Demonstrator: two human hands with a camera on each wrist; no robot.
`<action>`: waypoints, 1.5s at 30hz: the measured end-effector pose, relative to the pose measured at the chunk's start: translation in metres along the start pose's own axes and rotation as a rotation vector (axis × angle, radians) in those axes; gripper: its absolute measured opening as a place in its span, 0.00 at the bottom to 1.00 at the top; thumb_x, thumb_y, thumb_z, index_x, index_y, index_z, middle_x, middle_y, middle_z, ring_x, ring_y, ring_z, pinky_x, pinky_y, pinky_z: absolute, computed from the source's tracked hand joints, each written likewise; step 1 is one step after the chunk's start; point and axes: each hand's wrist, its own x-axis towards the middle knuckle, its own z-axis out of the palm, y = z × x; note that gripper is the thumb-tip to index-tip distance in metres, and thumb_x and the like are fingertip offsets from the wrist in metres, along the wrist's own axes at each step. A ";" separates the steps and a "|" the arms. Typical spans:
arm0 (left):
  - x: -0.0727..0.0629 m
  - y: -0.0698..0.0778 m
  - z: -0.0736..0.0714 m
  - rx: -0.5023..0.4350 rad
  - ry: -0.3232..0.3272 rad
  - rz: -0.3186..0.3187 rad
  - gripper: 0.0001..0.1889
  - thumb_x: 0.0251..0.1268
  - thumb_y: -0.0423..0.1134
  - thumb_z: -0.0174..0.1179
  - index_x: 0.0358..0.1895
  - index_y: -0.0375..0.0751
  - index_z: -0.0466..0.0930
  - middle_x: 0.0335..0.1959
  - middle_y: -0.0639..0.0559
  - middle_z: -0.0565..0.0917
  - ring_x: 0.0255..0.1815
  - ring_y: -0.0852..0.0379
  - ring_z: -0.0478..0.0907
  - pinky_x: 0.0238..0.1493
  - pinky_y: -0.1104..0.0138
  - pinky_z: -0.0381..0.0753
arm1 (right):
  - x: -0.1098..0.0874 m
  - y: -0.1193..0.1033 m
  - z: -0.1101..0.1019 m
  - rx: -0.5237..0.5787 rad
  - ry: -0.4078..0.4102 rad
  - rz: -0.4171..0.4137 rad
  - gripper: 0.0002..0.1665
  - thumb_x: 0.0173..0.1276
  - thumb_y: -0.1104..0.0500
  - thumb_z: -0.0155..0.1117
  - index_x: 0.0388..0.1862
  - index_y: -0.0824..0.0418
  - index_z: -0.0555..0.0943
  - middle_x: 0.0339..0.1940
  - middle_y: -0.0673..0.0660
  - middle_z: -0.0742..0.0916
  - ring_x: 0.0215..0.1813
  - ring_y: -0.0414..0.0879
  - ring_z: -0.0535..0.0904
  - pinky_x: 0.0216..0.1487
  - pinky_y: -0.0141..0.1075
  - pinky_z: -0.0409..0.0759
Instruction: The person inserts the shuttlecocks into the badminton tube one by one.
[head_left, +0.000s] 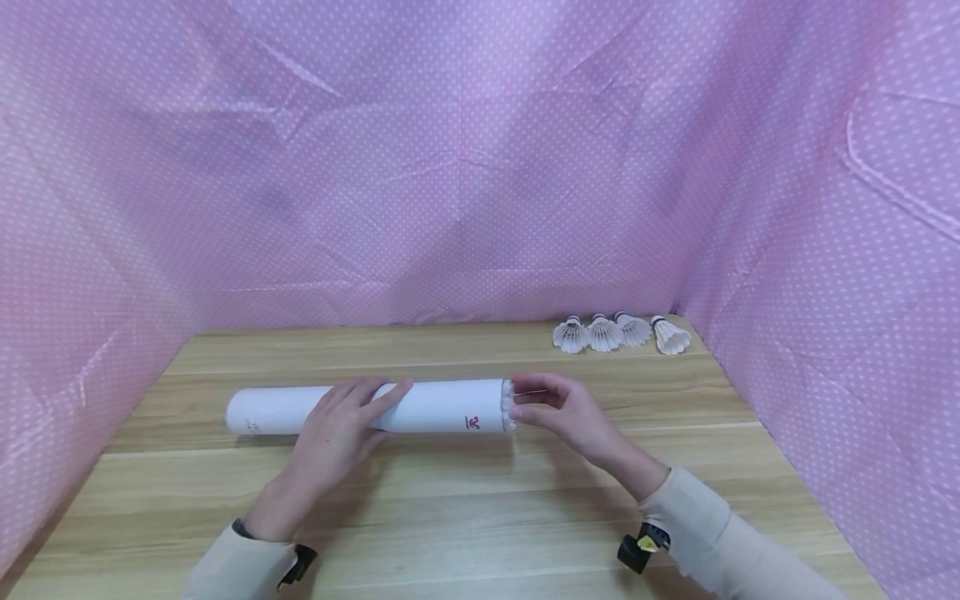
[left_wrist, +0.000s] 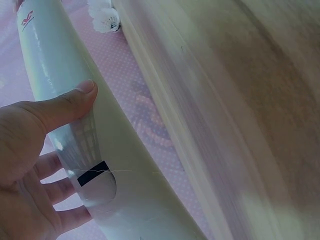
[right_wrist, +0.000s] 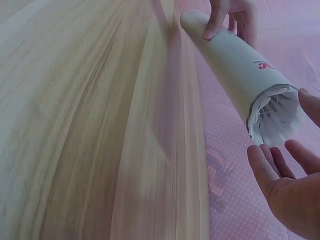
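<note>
Cloth-walled booth by the look: pink polka-dot cloth [head_left: 450, 167] hangs left, back and right of wood-grain tabletop [head_left: 465, 533]; black strapped-on devices [head_left: 633, 552] at both wrists. Cloth hides the room; home or lab, can't tell.

LH [head_left: 335, 431] grips wht tube [head_left: 442, 407], RH [head_left: 573, 419] at end

Creased pink white-dotted cloth [head_left: 450, 192], partly shadowed, round three sides of wood-grain table [head_left: 465, 517].

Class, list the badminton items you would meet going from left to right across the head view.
White tube → feathers showing at its right end → first loose shuttlecock → second loose shuttlecock → third loose shuttlecock → fourth loose shuttlecock.
</note>
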 end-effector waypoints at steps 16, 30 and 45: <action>0.002 0.001 0.000 -0.014 0.002 0.005 0.44 0.44 0.38 0.81 0.71 0.54 0.73 0.60 0.39 0.79 0.59 0.37 0.76 0.63 0.42 0.75 | 0.003 -0.001 0.002 -0.030 -0.005 0.002 0.29 0.63 0.65 0.74 0.63 0.68 0.78 0.59 0.64 0.83 0.59 0.59 0.80 0.54 0.39 0.85; 0.003 0.000 0.000 -0.007 0.001 0.006 0.45 0.44 0.38 0.81 0.71 0.55 0.73 0.60 0.39 0.79 0.58 0.37 0.76 0.62 0.41 0.75 | 0.006 0.002 0.004 -0.038 -0.006 -0.022 0.28 0.64 0.66 0.73 0.63 0.70 0.78 0.58 0.65 0.83 0.59 0.61 0.80 0.54 0.37 0.85; 0.001 -0.003 0.000 0.001 -0.002 0.000 0.44 0.44 0.38 0.82 0.71 0.54 0.74 0.60 0.39 0.79 0.58 0.36 0.77 0.61 0.41 0.76 | 0.006 0.011 -0.010 -0.160 0.047 -0.010 0.29 0.64 0.61 0.74 0.64 0.65 0.78 0.59 0.63 0.83 0.59 0.62 0.80 0.55 0.36 0.83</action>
